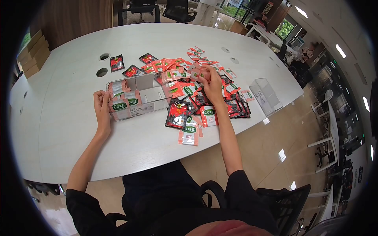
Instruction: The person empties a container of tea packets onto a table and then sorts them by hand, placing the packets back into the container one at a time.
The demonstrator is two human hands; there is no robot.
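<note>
My left hand [102, 105] rests against the left end of a clear plastic organizer box [155, 103], fingers curled on its corner. The box holds upright pink "Cozy" sachets [120, 105] in its left compartment. My right hand [210, 82] is over a spread heap of pink and black-red sachets [189, 88], pinching a pink sachet [197, 74] at its fingertips. A black-red packet [176, 114] and more Cozy sachets [189, 133] lie nearer the table's front edge.
The large white table [71, 129] has two round cable holes [102, 72] at the back left. A second clear box [266, 95] stands at the right edge. Cardboard boxes [35, 53] sit far left; office chairs stand beyond the table.
</note>
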